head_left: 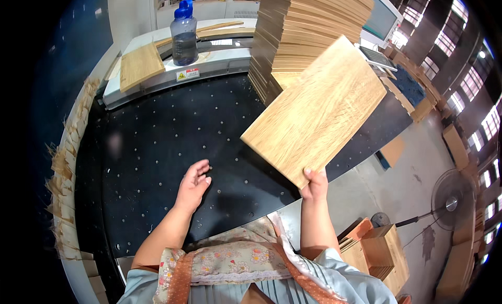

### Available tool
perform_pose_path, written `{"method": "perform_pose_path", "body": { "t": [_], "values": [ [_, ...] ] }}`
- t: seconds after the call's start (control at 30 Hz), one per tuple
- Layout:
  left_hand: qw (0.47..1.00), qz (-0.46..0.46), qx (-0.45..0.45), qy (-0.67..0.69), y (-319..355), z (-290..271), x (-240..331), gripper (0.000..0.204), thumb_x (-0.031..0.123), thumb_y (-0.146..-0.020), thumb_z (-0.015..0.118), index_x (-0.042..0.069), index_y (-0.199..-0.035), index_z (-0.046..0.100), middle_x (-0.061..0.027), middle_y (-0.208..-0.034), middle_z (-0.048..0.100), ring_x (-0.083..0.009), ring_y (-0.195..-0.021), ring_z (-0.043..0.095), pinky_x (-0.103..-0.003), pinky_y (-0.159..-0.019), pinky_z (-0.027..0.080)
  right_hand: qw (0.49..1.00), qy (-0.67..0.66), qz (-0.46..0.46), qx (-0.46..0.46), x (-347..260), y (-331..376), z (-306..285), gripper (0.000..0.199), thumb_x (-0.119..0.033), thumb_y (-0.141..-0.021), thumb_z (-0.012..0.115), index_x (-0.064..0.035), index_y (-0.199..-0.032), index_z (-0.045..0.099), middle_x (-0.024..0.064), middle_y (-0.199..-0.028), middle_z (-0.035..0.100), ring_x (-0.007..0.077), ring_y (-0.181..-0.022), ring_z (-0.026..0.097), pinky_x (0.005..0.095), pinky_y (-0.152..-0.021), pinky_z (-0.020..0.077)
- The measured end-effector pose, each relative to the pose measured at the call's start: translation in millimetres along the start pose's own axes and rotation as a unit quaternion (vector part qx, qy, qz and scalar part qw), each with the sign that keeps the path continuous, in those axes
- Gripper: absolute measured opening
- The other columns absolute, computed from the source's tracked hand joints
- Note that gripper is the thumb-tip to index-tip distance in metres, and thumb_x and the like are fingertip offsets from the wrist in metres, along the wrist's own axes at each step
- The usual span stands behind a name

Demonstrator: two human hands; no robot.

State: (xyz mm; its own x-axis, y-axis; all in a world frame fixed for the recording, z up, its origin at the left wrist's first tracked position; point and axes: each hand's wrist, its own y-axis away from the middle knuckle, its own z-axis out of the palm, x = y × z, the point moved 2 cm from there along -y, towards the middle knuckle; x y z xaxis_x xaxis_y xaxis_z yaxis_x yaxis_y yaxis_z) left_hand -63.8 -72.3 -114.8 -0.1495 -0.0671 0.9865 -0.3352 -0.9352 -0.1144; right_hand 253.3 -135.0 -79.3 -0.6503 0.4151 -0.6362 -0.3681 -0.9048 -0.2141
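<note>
My right hand (314, 185) pinches the wood panel (315, 111) at its corner; my left hand (193, 186) hovers open, empty, above the black surface (157, 147).

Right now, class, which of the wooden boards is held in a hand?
The tilted board gripped at its near corner by the right hand; the others sit in the stack or lie on the machine.

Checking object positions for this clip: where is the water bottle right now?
In the head view, the blue-capped water bottle stands upright at upper left on the pale machine top, between a loose wooden board and the tall stack of boards.
</note>
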Motion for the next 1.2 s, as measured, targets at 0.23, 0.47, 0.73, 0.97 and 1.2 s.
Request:
{"method": "perform_pose_path", "body": {
  "t": [0.23, 0.47, 0.73, 0.97, 1.2],
  "values": [
    [0.989, 0.125, -0.063, 0.051, -23.5, 40.2, 73.4, 0.057, 0.011, -0.091, 0.049, 0.003, -0.142, 0.026, -0.0159, -0.143, 0.034, -0.0252, -0.133, 0.032, -0.038, -0.109, 0.022, 0.991, 0.068, 0.090, -0.067, 2.3, 32.2, 13.8, 0.072, 0.000, -0.060, 0.073, 0.0022, -0.127, 0.044, 0.0129, -0.119, 0.057, 0.0278, -0.109, 0.056, 0.0397, -0.094, 0.0434],
    [0.972, 0.085, -0.072, 0.205, -0.5, 56.1, 74.9, 0.043, 0.004, -0.093, 0.046, -0.001, -0.134, 0.035, -0.0117, -0.127, 0.050, -0.0173, -0.119, 0.046, -0.032, -0.102, 0.034, 0.968, 0.090, 0.151, -0.179, 6.1, 43.8, 24.1, 0.063, 0.004, -0.065, 0.067, 0.0025, -0.125, 0.047, 0.0113, -0.120, 0.057, 0.0227, -0.112, 0.054, 0.0369, -0.095, 0.0416],
    [0.971, 0.084, -0.034, 0.221, 9.3, 44.7, 73.2, 0.049, 0.002, -0.090, 0.046, 0.000, -0.137, 0.032, -0.0103, -0.131, 0.047, -0.0198, -0.124, 0.043, -0.034, -0.104, 0.032, 0.958, 0.114, 0.168, -0.203, 8.7, 41.5, 33.9, 0.061, 0.005, -0.067, 0.067, 0.0039, -0.125, 0.047, 0.0107, -0.120, 0.057, 0.0218, -0.111, 0.054, 0.0354, -0.096, 0.0399],
    [0.987, 0.129, 0.017, -0.091, 19.0, 35.3, 98.3, 0.078, 0.011, -0.083, 0.060, 0.010, -0.147, 0.014, -0.0124, -0.151, 0.015, -0.0271, -0.138, 0.020, -0.046, -0.107, 0.023, 0.936, 0.292, 0.061, -0.186, 8.0, 33.5, 59.8, 0.050, 0.004, -0.073, 0.065, 0.0044, -0.121, 0.052, 0.0070, -0.113, 0.060, 0.0172, -0.106, 0.055, 0.0297, -0.091, 0.0418],
    [0.943, 0.158, -0.098, 0.278, 25.6, 53.9, 107.5, 0.077, 0.020, -0.079, 0.071, 0.004, -0.140, 0.025, -0.0133, -0.139, 0.036, -0.0259, -0.127, 0.038, -0.041, -0.103, 0.033, 0.621, 0.638, -0.370, -0.264, 20.0, 41.3, 129.0, 0.057, 0.009, -0.058, 0.056, -0.0068, -0.112, 0.061, 0.0107, -0.109, 0.063, 0.0300, -0.098, 0.061, 0.0353, -0.082, 0.0494]
  ]
}}
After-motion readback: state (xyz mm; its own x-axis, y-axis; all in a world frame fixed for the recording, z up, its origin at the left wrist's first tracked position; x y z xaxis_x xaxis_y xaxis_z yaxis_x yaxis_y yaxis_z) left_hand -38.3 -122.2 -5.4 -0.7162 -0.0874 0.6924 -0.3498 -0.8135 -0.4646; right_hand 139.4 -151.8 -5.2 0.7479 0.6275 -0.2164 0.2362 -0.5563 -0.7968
